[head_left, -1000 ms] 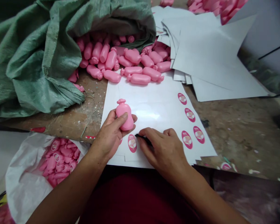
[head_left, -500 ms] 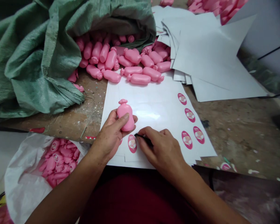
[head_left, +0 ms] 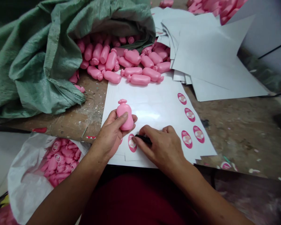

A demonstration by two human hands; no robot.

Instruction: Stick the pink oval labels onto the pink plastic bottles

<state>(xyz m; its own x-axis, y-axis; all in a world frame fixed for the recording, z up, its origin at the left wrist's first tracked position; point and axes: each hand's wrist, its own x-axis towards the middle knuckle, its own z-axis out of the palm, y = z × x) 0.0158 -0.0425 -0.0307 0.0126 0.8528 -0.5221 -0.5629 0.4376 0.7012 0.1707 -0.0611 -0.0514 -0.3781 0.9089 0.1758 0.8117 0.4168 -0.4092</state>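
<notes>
My left hand (head_left: pixel 111 132) is closed around a pink plastic bottle (head_left: pixel 124 116), its thumb across the front and the capped end pointing away from me. No label shows on the side facing me. My right hand (head_left: pixel 162 145) grips a slim black tool (head_left: pixel 144 139); its exact kind I cannot make out. The tool's tip and my thumb are at the edge of an oval pink sticker (head_left: pixel 132 143) on the white sticker sheet (head_left: pixel 152 103). Several more oval stickers (head_left: pixel 186 139) lie along the sheet's right side.
A green woven sack (head_left: pixel 58 59) spills pink bottles (head_left: pixel 138 79) onto the wooden table (head_left: pixel 229 128) behind the sheet. White paper sheets (head_left: pixel 208 56) are stacked at the back right. At lower left, a white bag (head_left: pixel 25 184) holds labelled pink bottles (head_left: pixel 61 162).
My right thumb and the black tool's tip have shifted slightly left onto the sticker's edge. The bottle stays in my left hand, almost unmoved.
</notes>
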